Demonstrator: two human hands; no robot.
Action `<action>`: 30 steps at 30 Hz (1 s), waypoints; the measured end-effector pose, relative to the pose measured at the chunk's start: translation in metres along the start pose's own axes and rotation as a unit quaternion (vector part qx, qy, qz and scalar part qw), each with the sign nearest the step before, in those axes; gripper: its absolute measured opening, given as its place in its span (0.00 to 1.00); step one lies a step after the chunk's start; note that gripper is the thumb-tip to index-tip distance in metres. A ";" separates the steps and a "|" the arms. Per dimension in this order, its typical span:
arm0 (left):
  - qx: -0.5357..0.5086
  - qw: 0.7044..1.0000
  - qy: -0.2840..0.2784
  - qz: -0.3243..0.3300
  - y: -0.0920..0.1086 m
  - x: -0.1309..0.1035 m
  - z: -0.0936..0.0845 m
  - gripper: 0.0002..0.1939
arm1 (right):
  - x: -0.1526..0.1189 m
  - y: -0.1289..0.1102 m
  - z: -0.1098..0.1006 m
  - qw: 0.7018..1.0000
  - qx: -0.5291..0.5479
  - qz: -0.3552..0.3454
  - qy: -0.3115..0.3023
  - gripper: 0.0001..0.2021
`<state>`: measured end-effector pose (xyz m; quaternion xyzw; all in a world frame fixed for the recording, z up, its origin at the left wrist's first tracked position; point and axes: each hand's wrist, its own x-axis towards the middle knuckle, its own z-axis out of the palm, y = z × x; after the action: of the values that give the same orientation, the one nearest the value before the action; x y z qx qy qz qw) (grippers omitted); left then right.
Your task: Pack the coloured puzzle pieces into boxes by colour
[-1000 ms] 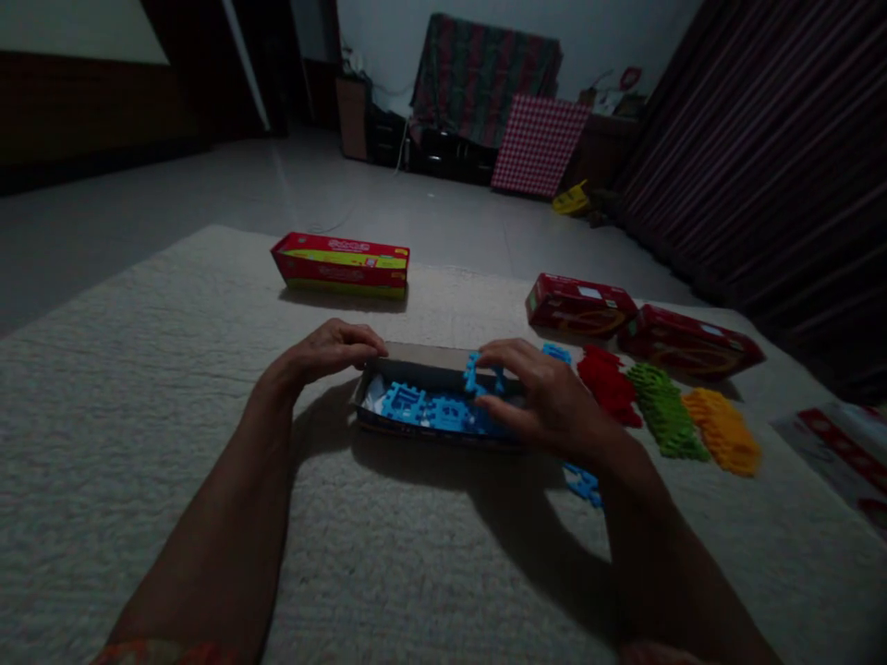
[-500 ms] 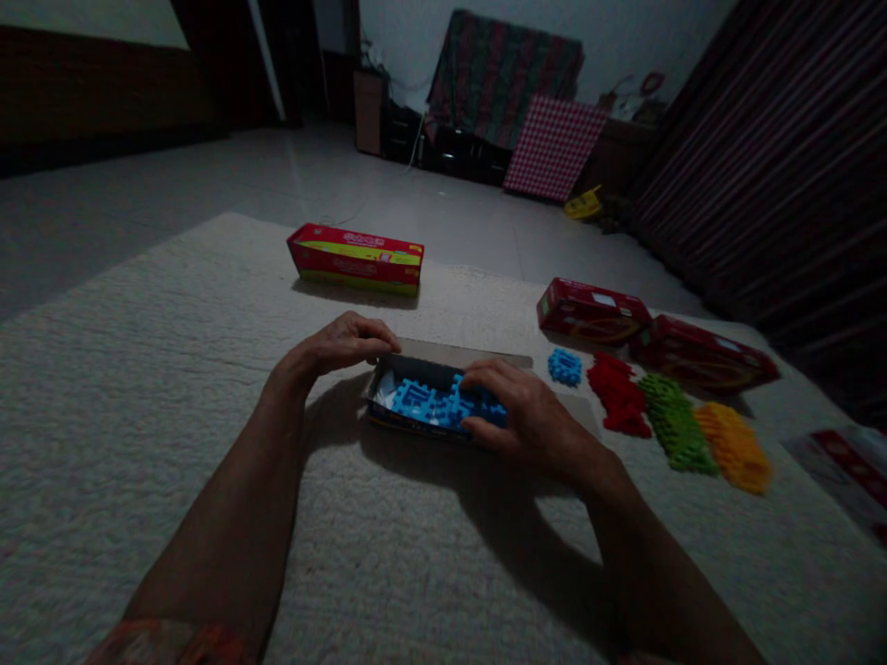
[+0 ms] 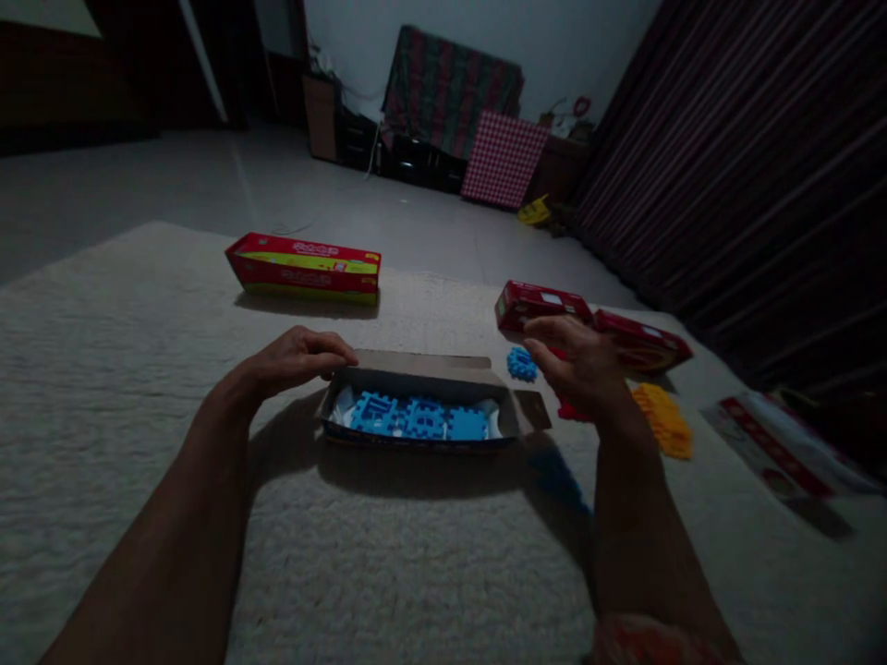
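My left hand (image 3: pixel 301 360) is closed on the back left corner of an open cardboard box (image 3: pixel 416 445). Inside the box lie several light blue interlocking plastic blocks (image 3: pixel 374 413) beside some white wrapping. To the right of it, my right hand (image 3: pixel 572 362) hovers over the mat with thumb and fingers apart, and nothing shows between them. Red blocks (image 3: pixel 575 411) are partly hidden behind this hand. A small blue block piece (image 3: pixel 521 363) lies just left of its fingertips. Dark blue pieces (image 3: pixel 560 476) lie in shadow near the box's right end, too blurred to make out fully.
A red and yellow box (image 3: pixel 305 270) stands at the back left of the pale mat (image 3: pixel 388 554). Two dark red boxes (image 3: pixel 540 305) stand at the back right. Yellow blocks (image 3: pixel 663 420) lie right of my right hand, with a clear plastic package (image 3: pixel 783 448) beyond.
My right hand has left the inside of the box and moved right. Dark blue pieces that were at the box's right end now appear on the mat. My left hand stays at the box corner.
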<state>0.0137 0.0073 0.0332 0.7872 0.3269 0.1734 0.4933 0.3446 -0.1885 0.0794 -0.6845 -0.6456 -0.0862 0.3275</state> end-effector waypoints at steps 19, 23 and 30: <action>-0.002 0.999 -0.013 -0.033 -0.008 0.005 -0.003 0.13 | -0.018 0.089 0.079 0.962 -0.165 0.112 -0.189 0.21; 0.002 0.999 -0.014 -0.034 -0.011 0.005 -0.004 0.14 | -0.020 0.091 0.080 0.966 -0.146 0.109 -0.185 0.20; -0.004 1.000 -0.004 -0.028 -0.007 0.004 -0.002 0.13 | -0.017 0.091 0.077 0.972 -0.122 0.112 -0.169 0.22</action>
<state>0.0126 0.0138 0.0273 0.7765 0.3461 0.1581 0.5022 0.4038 -0.1552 -0.0196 -0.7919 -0.5953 -0.0103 0.1357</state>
